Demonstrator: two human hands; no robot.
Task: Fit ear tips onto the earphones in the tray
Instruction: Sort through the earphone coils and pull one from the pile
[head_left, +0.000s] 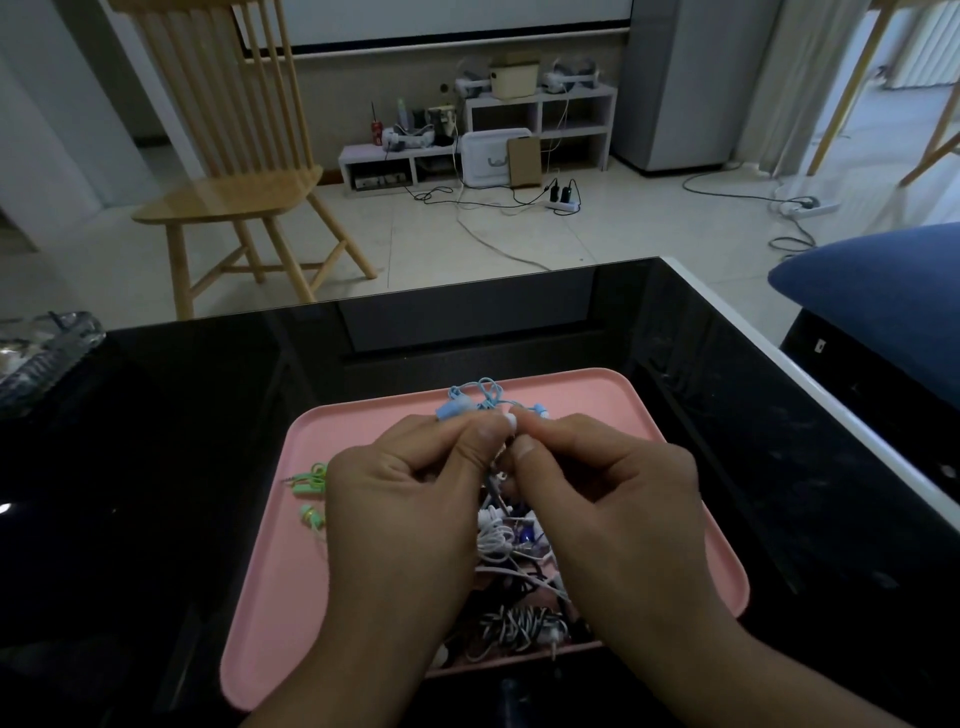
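A pink tray (675, 525) lies on the black glossy table (156, 467). Both hands meet above its middle. My left hand (400, 483) and my right hand (602, 483) pinch a small white ear tip (511, 420) and a white earphone between thumbs and forefingers; the earbud itself is mostly hidden. Its thin cable hangs down between the hands. Blue earphones (480, 397) lie at the tray's far edge. Green earphones (310, 486) lie at the left. A tangle of white earphones (501, 543) and a black-and-white striped cable (519, 621) lie under my hands.
A wooden chair (234, 171) stands beyond the table on the left. A clear glass dish (41, 348) sits at the table's left edge. A blue cushion (883, 280) is at the right. Low shelves and floor cables are far behind.
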